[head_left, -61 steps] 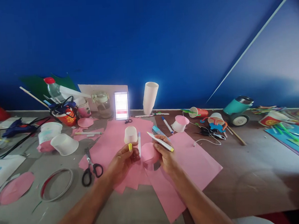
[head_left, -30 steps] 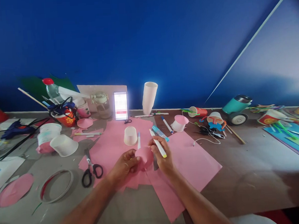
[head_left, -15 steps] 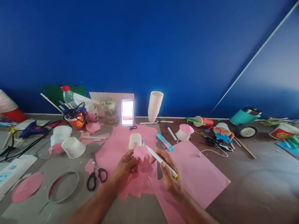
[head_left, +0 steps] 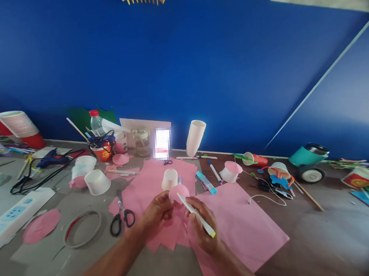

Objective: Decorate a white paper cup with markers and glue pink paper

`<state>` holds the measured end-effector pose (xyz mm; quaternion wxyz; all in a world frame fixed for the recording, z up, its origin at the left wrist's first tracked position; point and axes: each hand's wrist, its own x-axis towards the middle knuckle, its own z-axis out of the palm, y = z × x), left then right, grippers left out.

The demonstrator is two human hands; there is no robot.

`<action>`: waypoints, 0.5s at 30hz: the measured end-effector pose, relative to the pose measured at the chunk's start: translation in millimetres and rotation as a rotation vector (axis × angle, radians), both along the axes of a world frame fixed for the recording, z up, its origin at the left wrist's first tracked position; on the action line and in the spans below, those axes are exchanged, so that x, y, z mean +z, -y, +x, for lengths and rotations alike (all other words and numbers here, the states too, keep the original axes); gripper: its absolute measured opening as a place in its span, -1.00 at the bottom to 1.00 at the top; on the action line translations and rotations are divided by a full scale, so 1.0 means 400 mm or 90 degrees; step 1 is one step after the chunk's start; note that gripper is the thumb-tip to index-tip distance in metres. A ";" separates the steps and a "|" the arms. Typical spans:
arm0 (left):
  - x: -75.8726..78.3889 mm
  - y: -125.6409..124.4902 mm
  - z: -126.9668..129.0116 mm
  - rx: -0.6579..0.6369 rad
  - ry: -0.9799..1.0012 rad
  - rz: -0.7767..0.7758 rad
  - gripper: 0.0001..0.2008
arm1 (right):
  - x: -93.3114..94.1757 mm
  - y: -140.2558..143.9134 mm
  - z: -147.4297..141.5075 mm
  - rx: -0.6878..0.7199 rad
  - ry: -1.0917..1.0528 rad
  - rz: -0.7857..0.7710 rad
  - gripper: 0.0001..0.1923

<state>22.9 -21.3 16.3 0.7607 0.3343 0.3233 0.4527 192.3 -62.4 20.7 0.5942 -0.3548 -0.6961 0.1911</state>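
Between the thumb and fingers of my left hand [head_left: 159, 209] is a small rounded pink paper piece [head_left: 177, 192], held up over the pink sheets. My right hand [head_left: 204, 224] grips a white marker [head_left: 199, 217] with a yellow end, its tip against or very close to that piece. Just beyond the fingers, a white paper cup [head_left: 170, 179] rests on the pink paper [head_left: 151, 179]. Black-handled scissors [head_left: 122, 216] lie left of my left hand. A large pink sheet [head_left: 239, 222] spreads out to the right of my right hand.
On the left are a tape roll [head_left: 83, 228], a power strip [head_left: 20, 214], a white cup [head_left: 97, 182] and a glue gun [head_left: 52, 157]. A tall cup stack [head_left: 196, 137] stands by the blue partition [head_left: 180, 63]. A teal bottle [head_left: 309, 154] is at right.
The marker's tip has come down onto or close to the pink piece, with my right hand closer to my left. My view has tilted up, showing the partition's top edge.
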 end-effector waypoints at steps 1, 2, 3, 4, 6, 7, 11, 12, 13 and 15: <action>-0.004 -0.002 -0.001 -0.004 0.000 0.001 -0.77 | -0.002 0.001 0.000 -0.010 0.008 0.001 -0.71; -0.007 -0.003 -0.001 -0.008 -0.002 0.002 -0.76 | -0.004 0.001 0.000 -0.021 0.017 0.005 -0.70; -0.010 -0.004 -0.001 -0.009 -0.005 0.002 -0.76 | -0.006 0.001 0.000 -0.032 0.026 0.015 -0.70; -0.012 -0.005 -0.001 -0.009 -0.009 0.001 -0.75 | -0.008 0.001 0.001 -0.043 0.033 0.025 -0.70; -0.013 -0.006 -0.001 -0.003 -0.020 0.001 -0.75 | -0.011 -0.001 0.001 -0.053 0.041 0.046 -0.68; -0.013 -0.005 0.000 -0.001 -0.026 0.003 -0.75 | -0.013 -0.002 0.000 -0.053 0.043 0.054 -0.68; -0.006 -0.002 0.000 -0.003 -0.045 0.015 -0.75 | -0.018 -0.005 -0.003 -0.046 0.050 0.051 -0.69; -0.004 -0.001 0.001 -0.002 -0.045 0.015 -0.75 | -0.018 -0.005 -0.004 -0.044 0.050 0.049 -0.70; -0.003 0.000 0.001 0.001 -0.043 0.015 -0.75 | -0.018 -0.005 -0.006 -0.044 0.049 0.049 -0.70; -0.001 0.001 0.002 0.007 -0.039 0.013 -0.76 | -0.017 -0.005 -0.008 -0.047 0.047 0.055 -0.69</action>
